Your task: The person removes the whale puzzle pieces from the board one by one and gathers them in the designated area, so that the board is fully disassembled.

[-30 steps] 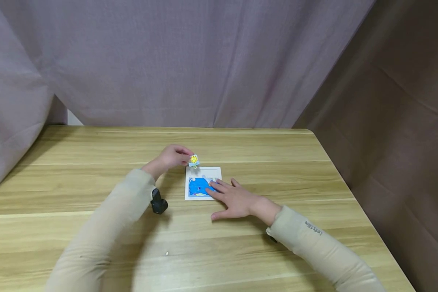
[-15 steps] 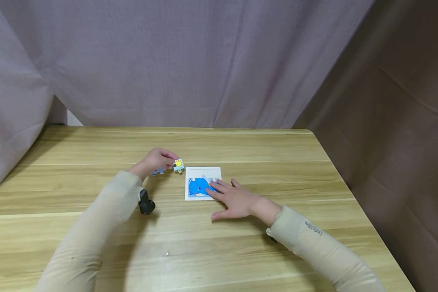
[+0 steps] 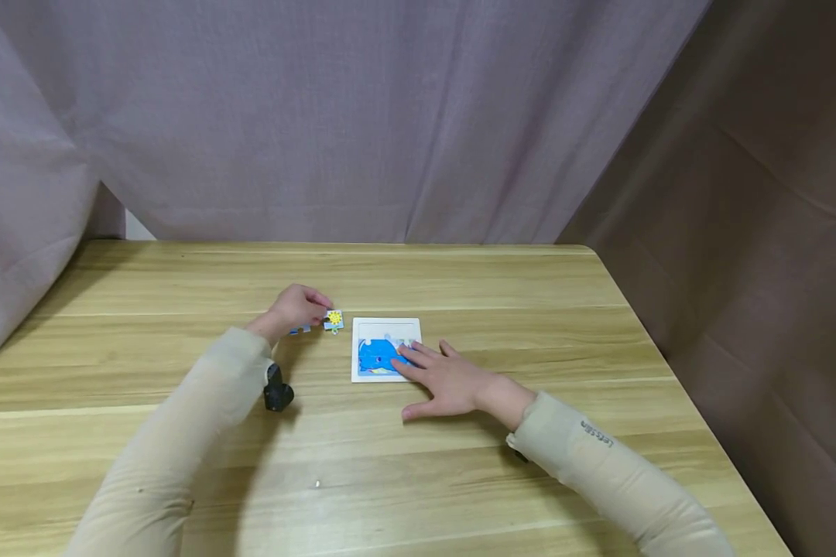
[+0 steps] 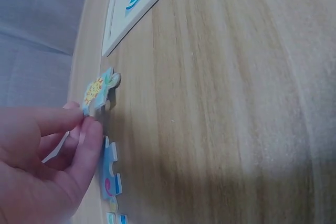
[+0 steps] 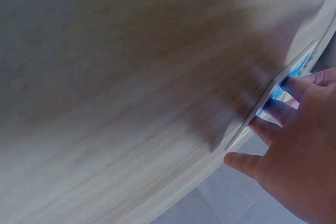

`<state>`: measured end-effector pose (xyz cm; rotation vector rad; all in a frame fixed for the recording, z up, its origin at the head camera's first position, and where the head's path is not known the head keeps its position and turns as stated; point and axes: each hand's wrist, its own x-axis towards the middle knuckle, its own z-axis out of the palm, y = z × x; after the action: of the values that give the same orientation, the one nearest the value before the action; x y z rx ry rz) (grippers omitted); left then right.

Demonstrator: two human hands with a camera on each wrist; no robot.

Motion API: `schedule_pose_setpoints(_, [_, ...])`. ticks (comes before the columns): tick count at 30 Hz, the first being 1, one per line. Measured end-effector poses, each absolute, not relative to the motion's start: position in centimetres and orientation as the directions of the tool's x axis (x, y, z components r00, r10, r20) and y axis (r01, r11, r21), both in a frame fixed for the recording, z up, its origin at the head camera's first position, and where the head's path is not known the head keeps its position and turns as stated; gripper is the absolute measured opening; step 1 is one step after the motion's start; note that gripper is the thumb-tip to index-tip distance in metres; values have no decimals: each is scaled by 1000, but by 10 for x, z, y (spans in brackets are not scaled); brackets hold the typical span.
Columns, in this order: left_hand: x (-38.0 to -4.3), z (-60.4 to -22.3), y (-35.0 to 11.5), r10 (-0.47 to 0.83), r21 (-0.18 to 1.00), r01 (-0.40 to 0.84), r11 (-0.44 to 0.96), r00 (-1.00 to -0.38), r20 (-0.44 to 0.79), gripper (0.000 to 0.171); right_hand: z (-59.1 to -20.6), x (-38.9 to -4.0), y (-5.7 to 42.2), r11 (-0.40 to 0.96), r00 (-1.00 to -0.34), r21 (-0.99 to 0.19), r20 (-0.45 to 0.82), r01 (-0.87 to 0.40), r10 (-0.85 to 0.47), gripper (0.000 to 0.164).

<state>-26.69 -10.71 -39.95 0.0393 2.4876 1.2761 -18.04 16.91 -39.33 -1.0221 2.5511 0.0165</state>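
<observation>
Both hands of the person are over the table [image 3: 460, 480], and they do different things. The left hand [image 3: 294, 306] pinches a puzzle piece [image 3: 334, 317] with its fingertips, and the right hand [image 3: 453, 384] has its fingers spread and nearly straight. On the puzzle piece is printed a yellow sun, and a rounded knob sticks out from one edge. This piece is to the left of the puzzle board [image 3: 383, 330], near its upper corner but apart from it. In the left wrist view it looks tilted, and I cannot tell whether it touches the table.

Close to the left hand lie a light blue piece [image 4: 109, 169] with a pink curl and, at the lower border of that view, another piece [image 4: 116, 217], which is only partly visible. The board has a white rim; its upper part is mostly white, while the lower part carries a blue picture [image 3: 372, 356]. Some fingers of the right hand rest on the right side of this picture, and the thumb is outside the board.

Farther out, a black device [image 3: 276, 389] sits at the left wrist, beige sleeves [image 3: 160, 441] cover both arms, and a greyish curtain [image 3: 286, 116] hangs behind the table.
</observation>
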Motion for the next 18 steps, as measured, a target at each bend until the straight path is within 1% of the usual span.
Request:
schedule_pose_setpoints(3, [-266,-399,-107,169,794,-127,595,-945,-279,24,-394,-181,169,733,-658,-131,-358,-667,-662,85])
schedule_pose_setpoints(8, [-264,-395,-106,171,815,-136,564,-945,-277,27,-394,-182,170,734,-658,-131,-360,-666,-661,86])
schedule_pose_setpoints(11, [-264,-392,-104,198,837,-144,529,-937,-286,29,-393,-182,170,735,-658,-130,-362,-666,-661,86])
schedule_pose_setpoints(18, [-261,-394,-92,333,888,-97,449,-904,-267,32,-393,-183,171,741,-661,-131,-368,-659,-654,85])
